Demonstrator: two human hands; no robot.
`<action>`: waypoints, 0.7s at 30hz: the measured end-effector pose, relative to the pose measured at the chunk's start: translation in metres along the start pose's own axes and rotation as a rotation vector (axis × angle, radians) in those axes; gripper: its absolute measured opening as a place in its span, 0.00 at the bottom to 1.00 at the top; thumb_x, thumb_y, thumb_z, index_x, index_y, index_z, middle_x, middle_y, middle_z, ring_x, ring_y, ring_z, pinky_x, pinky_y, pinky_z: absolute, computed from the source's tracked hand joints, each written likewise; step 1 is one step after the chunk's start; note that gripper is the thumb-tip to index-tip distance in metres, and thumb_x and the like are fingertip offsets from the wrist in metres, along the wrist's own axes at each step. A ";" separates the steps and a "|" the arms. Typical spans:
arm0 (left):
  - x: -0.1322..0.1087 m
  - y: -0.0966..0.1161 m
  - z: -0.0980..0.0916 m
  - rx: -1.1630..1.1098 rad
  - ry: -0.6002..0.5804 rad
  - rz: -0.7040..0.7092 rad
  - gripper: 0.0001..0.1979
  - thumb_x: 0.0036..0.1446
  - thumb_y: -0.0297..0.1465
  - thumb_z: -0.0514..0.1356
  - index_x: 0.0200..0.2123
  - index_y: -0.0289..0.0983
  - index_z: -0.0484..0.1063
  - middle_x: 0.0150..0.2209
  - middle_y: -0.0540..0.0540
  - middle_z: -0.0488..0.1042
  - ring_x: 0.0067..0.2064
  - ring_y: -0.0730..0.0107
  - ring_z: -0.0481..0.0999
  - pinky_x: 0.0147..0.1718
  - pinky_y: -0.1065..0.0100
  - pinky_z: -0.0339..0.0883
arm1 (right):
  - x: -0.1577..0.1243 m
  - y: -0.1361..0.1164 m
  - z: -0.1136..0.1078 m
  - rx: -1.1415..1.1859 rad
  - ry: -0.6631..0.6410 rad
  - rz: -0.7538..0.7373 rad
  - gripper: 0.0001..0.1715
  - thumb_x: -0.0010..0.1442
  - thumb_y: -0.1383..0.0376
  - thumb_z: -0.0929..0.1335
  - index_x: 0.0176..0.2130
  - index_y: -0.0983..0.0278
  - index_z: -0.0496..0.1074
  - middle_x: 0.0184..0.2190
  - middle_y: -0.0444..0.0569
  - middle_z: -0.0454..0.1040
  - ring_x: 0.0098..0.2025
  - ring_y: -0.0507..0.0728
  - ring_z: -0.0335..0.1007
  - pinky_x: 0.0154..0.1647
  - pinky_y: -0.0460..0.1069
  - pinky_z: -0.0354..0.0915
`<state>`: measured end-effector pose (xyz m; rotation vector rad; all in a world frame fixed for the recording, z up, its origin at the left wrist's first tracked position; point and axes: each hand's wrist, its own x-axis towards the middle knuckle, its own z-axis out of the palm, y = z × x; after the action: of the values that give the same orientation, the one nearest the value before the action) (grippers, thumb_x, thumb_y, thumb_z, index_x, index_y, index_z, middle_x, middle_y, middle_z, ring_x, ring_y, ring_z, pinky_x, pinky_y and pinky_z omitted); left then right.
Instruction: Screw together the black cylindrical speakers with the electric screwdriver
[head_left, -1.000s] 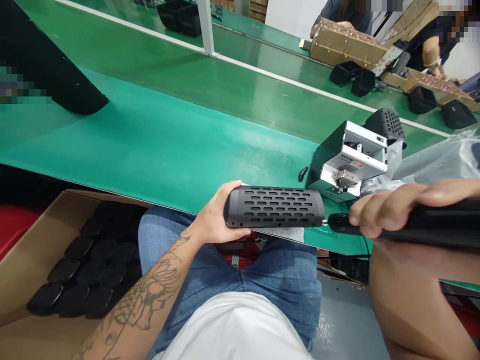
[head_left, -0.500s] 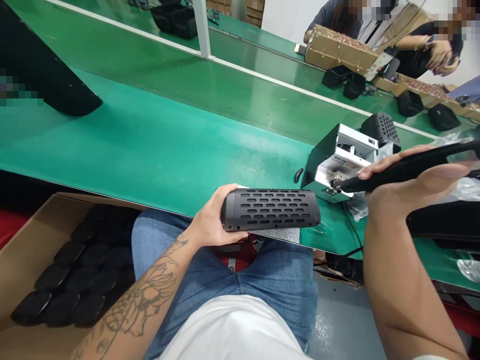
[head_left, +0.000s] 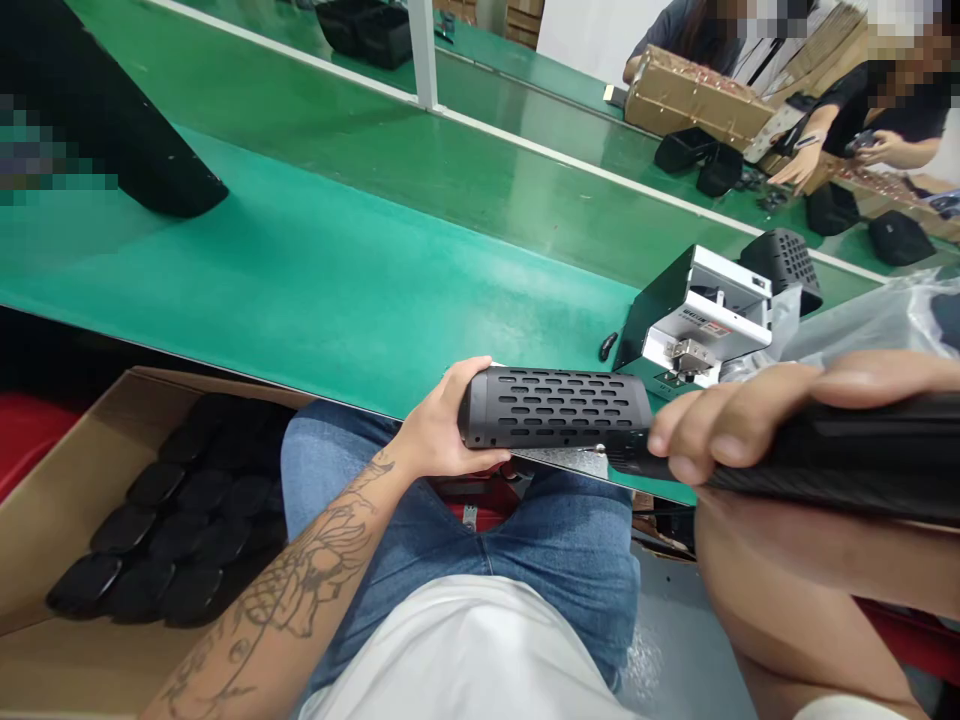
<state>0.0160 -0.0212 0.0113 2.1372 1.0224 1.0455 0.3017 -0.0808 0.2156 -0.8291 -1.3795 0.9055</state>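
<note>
My left hand (head_left: pixel 442 425) wraps round the left end of a black slotted housing (head_left: pixel 559 408), which lies lengthwise at the table's front edge on a grey pad (head_left: pixel 559 457). In my right hand (head_left: pixel 739 420) is a black electric screwdriver (head_left: pixel 855 455), pointing left. Its bit is at the housing's lower edge, right of the middle; I cannot tell whether it touches a screw hole. Beyond my right hand stands a screw feeder (head_left: pixel 679 345), black and silver, with a small black piece (head_left: pixel 607 346) beside it.
A cardboard box (head_left: pixel 45 530) of black rounded parts stands at lower left. Another slotted housing (head_left: pixel 787 262) and clear plastic bags (head_left: pixel 870 315) lie behind the feeder. A dark slanted panel (head_left: pixel 142 130) occupies the far left. Across the divider, co-workers sit among cartons (head_left: pixel 697 95) and black housings.
My right hand has brought the screwdriver from the screw feeder down and left to the housing's lower edge. My left hand keeps its hold. A co-worker's hand has reached down to the far table.
</note>
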 end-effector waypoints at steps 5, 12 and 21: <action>0.002 0.001 0.000 -0.009 -0.008 0.050 0.62 0.51 0.49 0.79 0.79 0.43 0.48 0.72 0.30 0.66 0.72 0.36 0.73 0.71 0.41 0.71 | 0.020 0.030 0.020 0.087 -0.062 -0.021 0.19 0.70 0.44 0.74 0.45 0.53 0.86 0.27 0.46 0.80 0.24 0.61 0.78 0.29 0.61 0.80; 0.004 0.002 0.000 -0.023 0.021 0.087 0.60 0.52 0.49 0.78 0.78 0.43 0.50 0.71 0.31 0.67 0.70 0.38 0.75 0.69 0.43 0.73 | 0.023 0.050 0.021 0.166 -0.128 -0.046 0.22 0.68 0.42 0.75 0.42 0.56 0.85 0.26 0.44 0.79 0.19 0.58 0.75 0.24 0.57 0.78; 0.005 0.004 0.001 -0.024 0.030 0.082 0.58 0.51 0.48 0.79 0.77 0.43 0.53 0.70 0.32 0.69 0.69 0.39 0.75 0.69 0.44 0.72 | 0.041 0.068 0.007 0.269 -0.424 -0.157 0.19 0.73 0.48 0.72 0.47 0.58 0.87 0.26 0.48 0.82 0.18 0.62 0.77 0.21 0.57 0.79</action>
<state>0.0201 -0.0199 0.0159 2.1653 0.9386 1.1263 0.2905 -0.0143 0.1726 -0.3277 -1.6133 1.1557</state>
